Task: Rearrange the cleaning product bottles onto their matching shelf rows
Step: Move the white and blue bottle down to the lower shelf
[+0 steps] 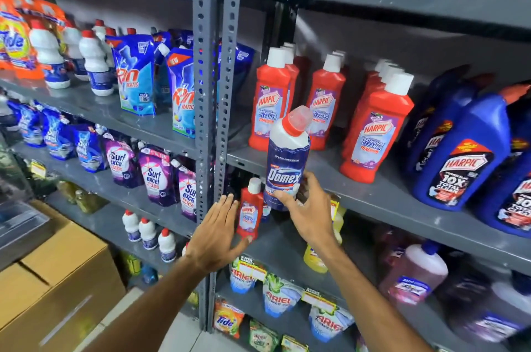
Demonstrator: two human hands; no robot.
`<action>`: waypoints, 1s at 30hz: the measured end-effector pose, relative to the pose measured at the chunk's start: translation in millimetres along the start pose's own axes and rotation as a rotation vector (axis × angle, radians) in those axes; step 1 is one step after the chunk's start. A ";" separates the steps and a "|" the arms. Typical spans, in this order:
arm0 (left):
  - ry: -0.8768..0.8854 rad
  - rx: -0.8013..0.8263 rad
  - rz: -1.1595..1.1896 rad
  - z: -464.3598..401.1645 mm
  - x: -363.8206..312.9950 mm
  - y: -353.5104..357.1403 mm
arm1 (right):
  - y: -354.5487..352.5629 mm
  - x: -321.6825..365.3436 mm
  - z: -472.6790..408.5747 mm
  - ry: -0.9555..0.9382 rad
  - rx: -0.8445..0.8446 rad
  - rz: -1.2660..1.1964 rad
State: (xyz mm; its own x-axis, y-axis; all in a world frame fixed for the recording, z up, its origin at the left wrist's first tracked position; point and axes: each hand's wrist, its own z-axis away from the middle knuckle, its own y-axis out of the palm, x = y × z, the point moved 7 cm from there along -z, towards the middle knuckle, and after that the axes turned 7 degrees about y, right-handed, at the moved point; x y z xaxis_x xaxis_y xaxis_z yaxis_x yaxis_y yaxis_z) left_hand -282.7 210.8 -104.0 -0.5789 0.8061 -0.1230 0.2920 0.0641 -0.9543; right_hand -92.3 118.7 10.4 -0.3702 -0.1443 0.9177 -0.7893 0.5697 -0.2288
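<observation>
- While raised before the grey metal shelf [373,196], right hand [309,215] clamped round base of white-and-blue plastic Domex bottle [287,162], upright.
- Left hand [215,232] spread flat, thumb touching small red Harpic bottle [249,212].
- Behind, red Harpic bottles [373,127] in a row.

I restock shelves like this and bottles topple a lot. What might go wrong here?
The right hand grips the Domex bottle only near its base, so it may tip. The small red Harpic bottle leans by the left hand near the shelf edge and might fall.
</observation>
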 end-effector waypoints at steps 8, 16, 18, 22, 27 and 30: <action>-0.082 0.161 0.087 14.0 19.7 85.5 | 18.8 -110.3 35.7 0.161 0.052 0.011; -0.136 0.291 0.067 2.4 28.4 179.1 | 29.1 -250.7 53.2 0.353 -0.033 -0.003; -0.150 0.324 0.058 -2.7 32.8 198.4 | 30.1 -276.2 47.5 0.379 -0.060 -0.013; -0.176 0.338 0.040 -12.0 40.4 229.7 | 38.7 -314.8 29.1 0.365 -0.073 -0.040; -0.222 0.350 -0.001 -18.5 44.3 250.7 | 44.0 -343.5 8.0 0.368 -0.118 -0.084; -0.227 0.340 -0.060 -22.4 45.1 255.2 | 45.4 -348.6 -2.8 0.358 -0.120 -0.121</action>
State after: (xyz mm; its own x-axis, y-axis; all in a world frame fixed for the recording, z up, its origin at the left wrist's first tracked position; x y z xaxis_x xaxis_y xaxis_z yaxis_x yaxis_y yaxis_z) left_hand -217.2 276.7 -347.0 -0.7517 0.6540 -0.0851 0.0062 -0.1220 -0.9925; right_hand 2.3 197.1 -319.0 -0.0673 0.0634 0.9957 -0.7463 0.6592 -0.0925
